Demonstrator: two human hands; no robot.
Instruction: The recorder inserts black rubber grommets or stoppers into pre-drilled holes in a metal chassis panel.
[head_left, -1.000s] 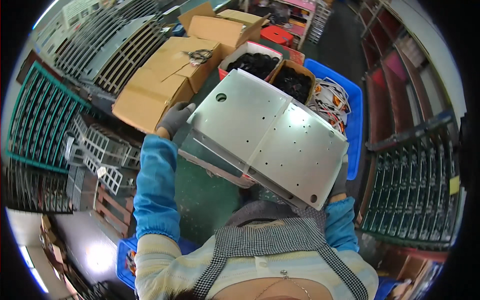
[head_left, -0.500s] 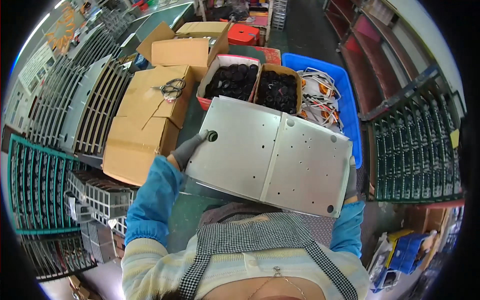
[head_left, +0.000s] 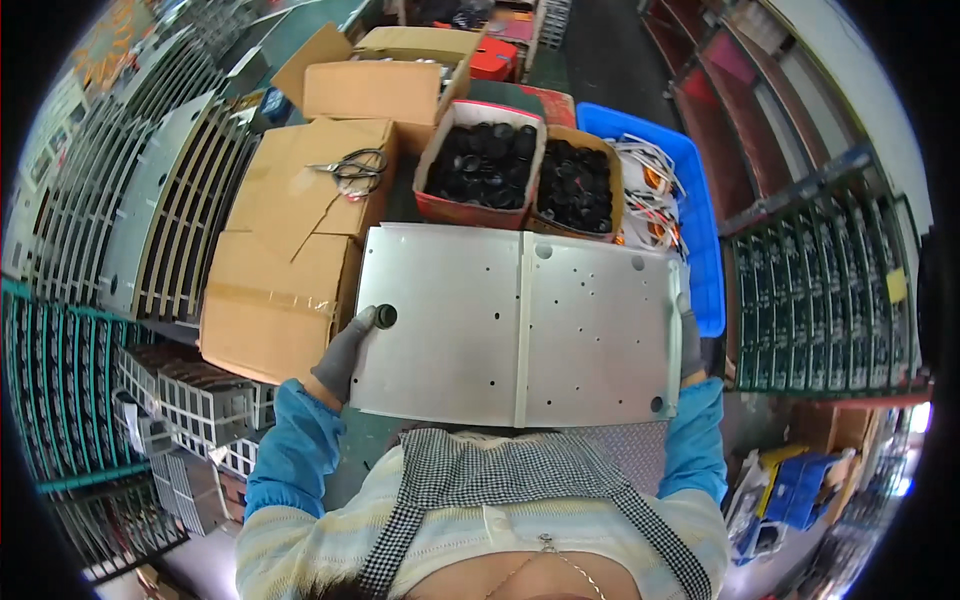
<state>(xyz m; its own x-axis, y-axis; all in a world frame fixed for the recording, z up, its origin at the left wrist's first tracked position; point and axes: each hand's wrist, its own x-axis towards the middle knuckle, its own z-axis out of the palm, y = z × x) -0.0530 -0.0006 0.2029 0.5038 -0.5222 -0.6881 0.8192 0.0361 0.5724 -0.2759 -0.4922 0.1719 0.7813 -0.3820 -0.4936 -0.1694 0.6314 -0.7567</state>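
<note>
A wide silver sheet-metal panel (head_left: 440, 340) lies nearly level in front of me, with a raised seam down its middle and holes of several sizes. My left hand (head_left: 345, 355), in a grey glove, is closed on its left edge; the thumb rests beside a large dark hole. My right hand (head_left: 690, 335), gloved alike, grips the right edge, its fingers partly hidden by the panel's rim. Just beyond the far edge stand a red-rimmed box (head_left: 480, 205) and a brown box (head_left: 575, 220), both holding black round caps.
Left stands a closed cardboard box (head_left: 270, 270) with black-handled scissors (head_left: 355, 170) on top; an open carton (head_left: 370, 92) is behind it. At right, a blue bin (head_left: 708, 230) holds white cables with orange parts. Racks (head_left: 825, 300) flank both sides.
The panel has turned from a slant to nearly square with my body. Its left end has come nearer and slightly left, its right end up a little. Both hands keep their hold.
</note>
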